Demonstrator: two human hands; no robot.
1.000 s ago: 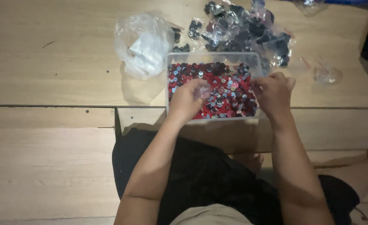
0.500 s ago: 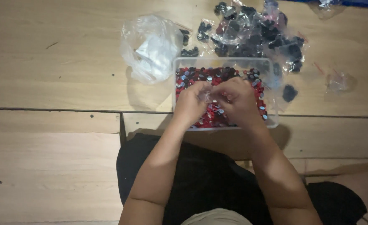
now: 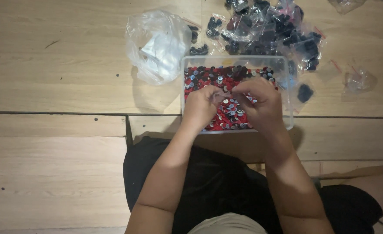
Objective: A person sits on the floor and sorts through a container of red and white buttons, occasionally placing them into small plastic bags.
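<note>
Pale wooden surface (image 3: 70, 56) carries a clear rectangular plastic tub (image 3: 287, 93) at its near edge, full of red and grey buttons (image 3: 226, 76). My left hand (image 3: 200, 106) and right hand (image 3: 263, 102) meet above it, fingers pinching a small clear plastic bag (image 3: 222, 96). I judge plenty left: tub full, filled dark-button bags (image 3: 278, 30) heaped toward the far edge.

One clear tub (image 3: 282, 60) of countless red buttons (image 3: 226, 78), one big crumpled bag (image 3: 157, 43), two hands at work.

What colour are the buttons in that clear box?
Mostly red buttons, mixed with grey and black ones, in the clear box; head view.
</note>
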